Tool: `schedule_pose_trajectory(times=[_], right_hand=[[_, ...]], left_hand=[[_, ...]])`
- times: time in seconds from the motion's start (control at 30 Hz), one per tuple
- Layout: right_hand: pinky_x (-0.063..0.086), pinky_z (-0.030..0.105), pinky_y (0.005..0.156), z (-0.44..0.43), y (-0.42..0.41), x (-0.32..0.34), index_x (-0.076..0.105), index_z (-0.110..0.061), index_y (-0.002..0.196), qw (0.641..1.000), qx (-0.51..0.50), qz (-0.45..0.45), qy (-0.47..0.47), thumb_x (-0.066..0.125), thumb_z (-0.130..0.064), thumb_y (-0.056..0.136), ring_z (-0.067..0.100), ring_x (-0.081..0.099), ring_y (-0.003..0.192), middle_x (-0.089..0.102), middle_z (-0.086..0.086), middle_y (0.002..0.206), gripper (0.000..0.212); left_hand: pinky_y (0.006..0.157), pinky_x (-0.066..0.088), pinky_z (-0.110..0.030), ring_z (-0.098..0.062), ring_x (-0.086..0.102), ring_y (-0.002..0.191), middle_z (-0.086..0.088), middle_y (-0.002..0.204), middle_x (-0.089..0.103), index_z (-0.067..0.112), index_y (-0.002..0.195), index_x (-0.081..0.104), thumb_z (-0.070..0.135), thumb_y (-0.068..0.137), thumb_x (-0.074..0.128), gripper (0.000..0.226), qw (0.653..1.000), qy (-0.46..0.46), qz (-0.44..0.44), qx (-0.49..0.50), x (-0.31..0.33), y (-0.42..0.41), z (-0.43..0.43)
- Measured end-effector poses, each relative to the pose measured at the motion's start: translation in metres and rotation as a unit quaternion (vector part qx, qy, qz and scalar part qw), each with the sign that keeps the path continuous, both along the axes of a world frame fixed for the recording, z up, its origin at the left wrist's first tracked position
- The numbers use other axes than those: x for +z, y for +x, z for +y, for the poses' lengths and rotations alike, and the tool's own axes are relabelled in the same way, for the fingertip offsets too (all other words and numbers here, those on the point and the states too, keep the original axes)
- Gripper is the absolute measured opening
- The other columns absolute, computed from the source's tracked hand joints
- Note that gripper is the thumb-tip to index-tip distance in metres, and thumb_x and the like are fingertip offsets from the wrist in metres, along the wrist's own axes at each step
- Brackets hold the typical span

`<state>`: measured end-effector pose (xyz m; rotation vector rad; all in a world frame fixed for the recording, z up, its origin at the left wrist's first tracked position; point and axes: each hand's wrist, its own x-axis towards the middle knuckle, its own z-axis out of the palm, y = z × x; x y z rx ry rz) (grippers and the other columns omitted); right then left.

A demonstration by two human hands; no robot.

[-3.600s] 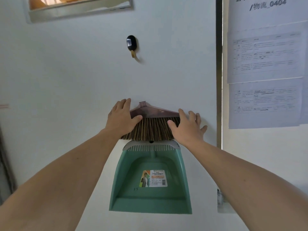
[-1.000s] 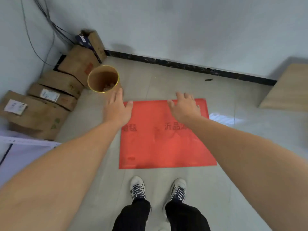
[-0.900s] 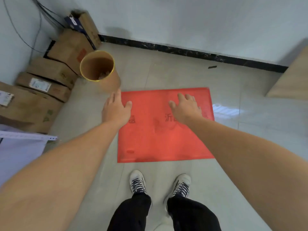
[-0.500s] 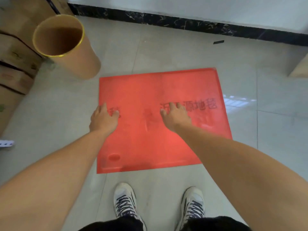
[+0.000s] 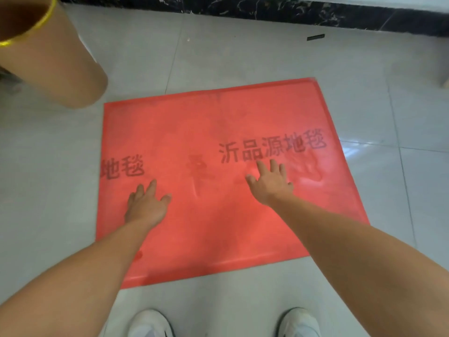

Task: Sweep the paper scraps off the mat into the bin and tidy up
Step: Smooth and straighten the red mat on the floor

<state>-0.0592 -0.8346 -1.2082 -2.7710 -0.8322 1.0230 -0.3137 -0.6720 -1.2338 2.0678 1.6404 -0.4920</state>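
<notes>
Both hands reach over the mat [image 5: 218, 122], fingers spread, grasping nothing: left hand [image 5: 145, 205] toward 8 o'clock of its middle, right hand [image 5: 269, 186] at 3 o'clock. Whether they touch it I cannot tell. The bin [image 5: 60, 69] stands just off the mat's 10 o'clock corner (handy for tipping, I judge). No scraps show on the mat.
</notes>
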Motion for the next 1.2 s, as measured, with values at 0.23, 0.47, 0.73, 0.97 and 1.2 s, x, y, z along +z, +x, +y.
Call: schedule_pose_trajectory(times=[0.23,0.47,0.73,0.97,1.2], right_hand=[[0.012,0.078,0.105,-0.029,-0.003,-0.043,0.007,-0.051,0.152,0.997,0.010,0.044,-0.062,0.032,-0.070,0.092,0.030,-0.021,0.150,-0.017,-0.006,0.165,0.068],[0.020,0.080,0.101,-0.064,-0.023,-0.063,-0.001,-0.055,0.150,0.996,-0.005,0.050,-0.076,0.031,-0.075,0.089,0.028,-0.022,0.150,-0.026,-0.009,0.163,0.073],[0.027,0.077,0.100,-0.118,-0.045,-0.062,-0.002,-0.055,0.150,0.991,-0.071,0.060,-0.092,0.028,-0.076,0.088,0.029,-0.020,0.150,-0.026,-0.010,0.162,0.072],[0.028,0.076,0.101,-0.148,-0.062,-0.050,0.019,-0.047,0.148,0.985,-0.106,0.021,-0.138,0.030,-0.077,0.087,0.034,0.004,0.150,0.004,0.003,0.163,0.070],[0.024,0.077,0.103,-0.105,-0.057,-0.047,0.019,-0.041,0.152,0.995,-0.086,-0.012,-0.048,0.041,-0.064,0.093,0.033,-0.009,0.151,0.000,0.004,0.165,0.067]], left_hand=[[0.119,0.001,-0.039,-0.036,0.000,0.146,-0.019,0.158,-0.004,0.036,0.151,0.001,0.058,0.090,0.043,0.078,0.997,-0.037,0.015,-0.059,-0.033,0.007,-0.032],[0.118,-0.002,-0.041,-0.040,-0.009,0.144,-0.010,0.159,-0.016,0.045,0.148,-0.002,0.070,0.085,0.040,0.080,0.991,-0.057,0.048,-0.111,-0.047,0.017,-0.053],[0.118,0.002,-0.046,-0.039,-0.015,0.143,-0.004,0.159,-0.019,0.050,0.146,0.001,0.070,0.082,0.044,0.080,0.985,-0.080,0.031,-0.148,-0.043,0.017,-0.082],[0.119,-0.006,-0.041,-0.035,-0.015,0.145,-0.011,0.159,-0.015,0.043,0.149,0.004,0.064,0.085,0.045,0.079,0.972,-0.095,0.038,-0.211,-0.034,0.019,-0.107],[0.118,-0.009,-0.040,-0.030,-0.014,0.146,-0.016,0.158,-0.012,0.040,0.150,0.004,0.064,0.086,0.042,0.079,0.965,-0.064,0.041,-0.251,-0.033,0.010,-0.124]])
